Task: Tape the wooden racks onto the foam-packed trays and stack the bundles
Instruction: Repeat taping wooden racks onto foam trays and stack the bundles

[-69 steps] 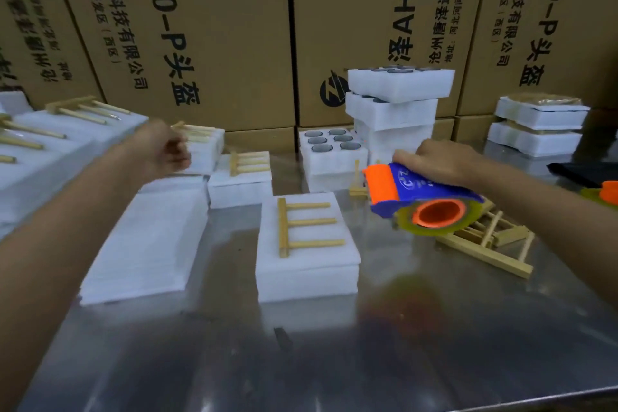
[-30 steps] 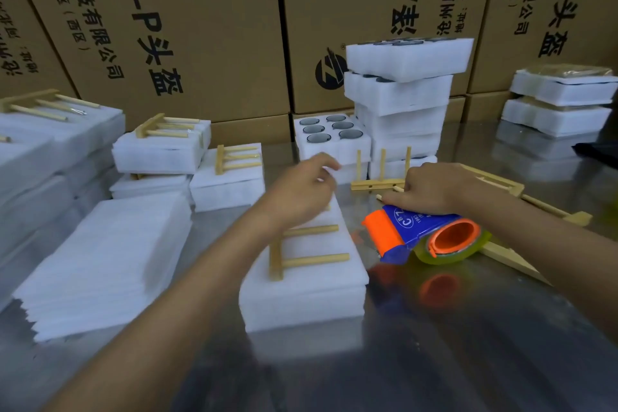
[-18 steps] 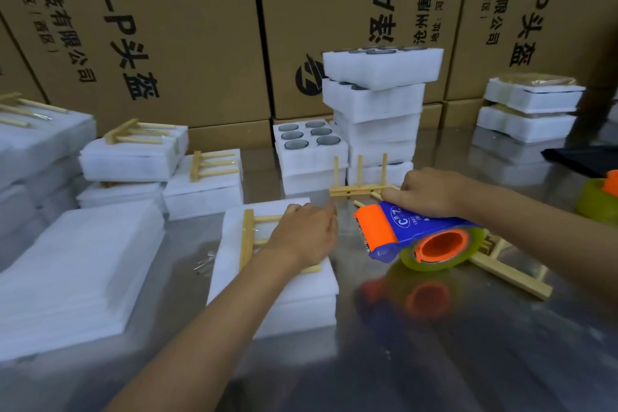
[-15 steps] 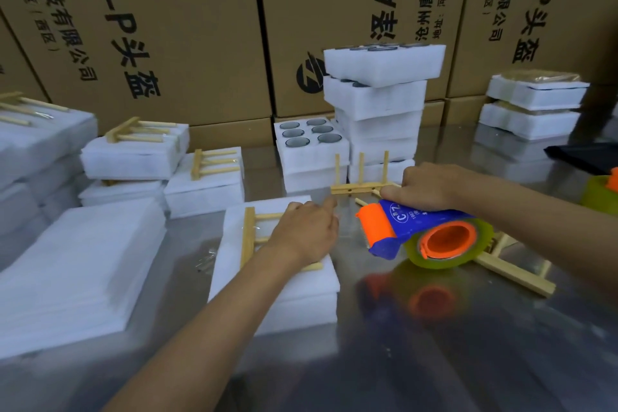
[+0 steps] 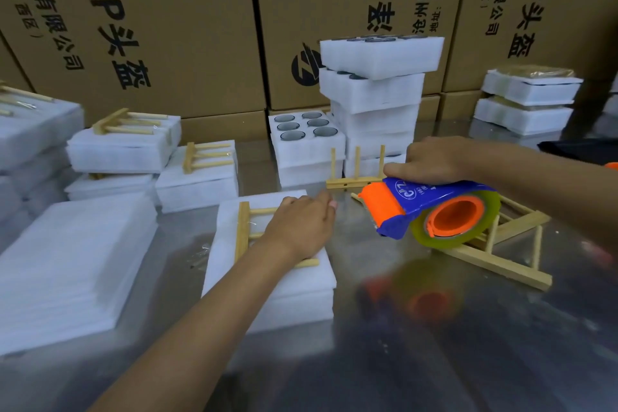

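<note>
Far left: stack of flat foam sheets (image 5: 67,264) on the steel table (image 5: 434,344), taped bundles (image 5: 123,147) behind it, each with a rack on top. Centre-left: foam-packed tray (image 5: 267,284), white, two layers thick, long axis running away from the camera, tilted slightly right at the far end. On it lies the wooden rack (image 5: 242,231), flat: pale wood, base bar along the tray's left edge running near-to-far, dowels pointing right across the tray. Left hand (image 5: 301,227) palm-down on the dowels, fingers curled loosely, pressing the rack to the foam rather than clasping it. Behind: open tray with six round cups (image 5: 306,125), then a leaning stack of foam trays (image 5: 378,94). A spare rack (image 5: 356,174) stands upright in front, dowels up. Right of centre: right hand (image 5: 431,160) wrapped around the handle of the tape dispenser (image 5: 428,211), blue body, orange roller facing left toward the tray, yellowish tape roll with orange core; held above the table, clear of the tray. Under it, loose racks (image 5: 495,257) lie jumbled. Far right: two wrapped bundles (image 5: 528,100) stacked. Cardboard cartons (image 5: 167,27) along the back.
</note>
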`<state>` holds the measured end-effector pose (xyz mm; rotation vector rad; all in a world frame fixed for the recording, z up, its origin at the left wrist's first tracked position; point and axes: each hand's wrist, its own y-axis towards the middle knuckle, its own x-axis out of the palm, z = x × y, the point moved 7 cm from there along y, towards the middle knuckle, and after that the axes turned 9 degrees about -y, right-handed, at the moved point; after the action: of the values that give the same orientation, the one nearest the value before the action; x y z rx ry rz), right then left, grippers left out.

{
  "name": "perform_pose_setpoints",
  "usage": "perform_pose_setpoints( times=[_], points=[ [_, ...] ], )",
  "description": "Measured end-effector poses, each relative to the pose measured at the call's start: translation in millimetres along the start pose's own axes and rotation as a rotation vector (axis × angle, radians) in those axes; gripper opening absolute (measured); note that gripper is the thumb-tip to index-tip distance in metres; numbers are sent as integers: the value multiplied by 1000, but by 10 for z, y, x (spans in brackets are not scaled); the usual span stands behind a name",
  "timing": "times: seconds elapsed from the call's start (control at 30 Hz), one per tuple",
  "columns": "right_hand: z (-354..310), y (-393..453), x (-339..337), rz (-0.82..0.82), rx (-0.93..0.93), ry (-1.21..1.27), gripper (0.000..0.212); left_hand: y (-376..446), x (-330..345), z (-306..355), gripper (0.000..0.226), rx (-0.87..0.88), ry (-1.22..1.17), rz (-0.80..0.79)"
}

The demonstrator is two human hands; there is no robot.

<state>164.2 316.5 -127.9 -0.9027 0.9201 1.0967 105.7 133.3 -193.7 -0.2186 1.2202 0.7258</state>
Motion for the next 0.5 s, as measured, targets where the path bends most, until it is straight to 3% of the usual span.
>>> perform_pose_setpoints(
  times=[0.17,0.37,0.43,0.5],
  points=[
    [419,-278,60,58,190,58,58,-19,-10,37,29,37,17,22],
    [270,-304,145,217,189,-99,63,4,-86,252,17,167,257,132],
    [243,-326,107,265,208,-150,65,71,-66,328,20,162,179,127],
    [227,-341,115,275,217,-182,63,155,61,340,22,89,-55,-28]
  ],
)
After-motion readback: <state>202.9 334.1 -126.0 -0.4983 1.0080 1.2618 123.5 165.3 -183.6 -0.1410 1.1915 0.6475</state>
